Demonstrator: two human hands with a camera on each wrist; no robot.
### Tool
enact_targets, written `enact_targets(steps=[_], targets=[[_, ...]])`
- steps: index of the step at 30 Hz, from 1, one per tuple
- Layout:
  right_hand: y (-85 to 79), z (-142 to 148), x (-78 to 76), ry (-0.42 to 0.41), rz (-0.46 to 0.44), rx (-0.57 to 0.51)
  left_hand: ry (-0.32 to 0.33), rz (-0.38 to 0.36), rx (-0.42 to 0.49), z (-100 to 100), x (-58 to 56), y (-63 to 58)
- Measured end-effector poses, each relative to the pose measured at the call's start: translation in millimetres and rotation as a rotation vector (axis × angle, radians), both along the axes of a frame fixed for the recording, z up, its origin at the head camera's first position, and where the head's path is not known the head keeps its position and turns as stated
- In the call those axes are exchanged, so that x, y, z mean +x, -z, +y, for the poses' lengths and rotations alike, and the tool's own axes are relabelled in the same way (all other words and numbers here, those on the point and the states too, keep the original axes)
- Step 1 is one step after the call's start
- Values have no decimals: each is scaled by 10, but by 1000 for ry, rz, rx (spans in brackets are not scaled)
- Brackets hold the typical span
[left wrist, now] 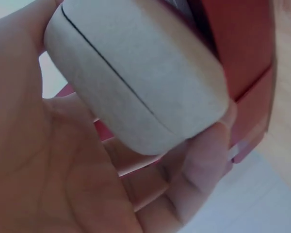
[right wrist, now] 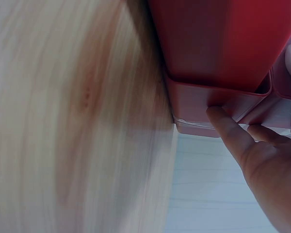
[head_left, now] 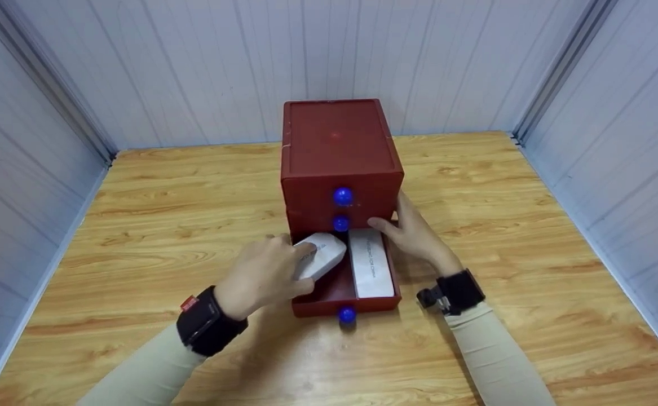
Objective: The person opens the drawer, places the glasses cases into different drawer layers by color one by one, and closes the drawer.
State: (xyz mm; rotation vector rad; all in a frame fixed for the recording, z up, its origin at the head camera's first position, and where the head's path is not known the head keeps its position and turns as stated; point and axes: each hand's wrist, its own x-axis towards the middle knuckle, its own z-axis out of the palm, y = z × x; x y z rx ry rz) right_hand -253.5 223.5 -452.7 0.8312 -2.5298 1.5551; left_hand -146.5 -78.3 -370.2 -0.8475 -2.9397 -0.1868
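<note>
A red drawer cabinet (head_left: 337, 138) with blue round knobs stands on the wooden table, its bottom drawer (head_left: 334, 307) pulled out. My left hand (head_left: 261, 276) grips a white box (head_left: 323, 256) with bevelled ends, tilted over the drawer's left side. Close up in the left wrist view, this white box (left wrist: 136, 73) shows a dark seam, with thumb and fingers around it. A long white box (head_left: 371, 265) with small print lies along the drawer's right side. My right hand (head_left: 419, 234) rests against the cabinet's right side, fingers extended, thumb at the front; part is hidden behind the cabinet.
Two upper drawers are closed, with blue knobs (head_left: 343, 196) in front. White panel walls (head_left: 193, 67) enclose the table at the back and both sides. Bare wood grain table (head_left: 182, 208) lies left of the cabinet. Black bands (head_left: 210, 321) sit on both wrists.
</note>
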Motion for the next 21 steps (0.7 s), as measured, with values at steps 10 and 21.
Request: enact_targets(steps=[10, 21], targets=[[0, -6, 17, -15, 12, -21, -92, 5, -172, 297, -74, -32], [-4, 12, 2, -7, 13, 10, -194, -68, -209, 520, -115, -31]])
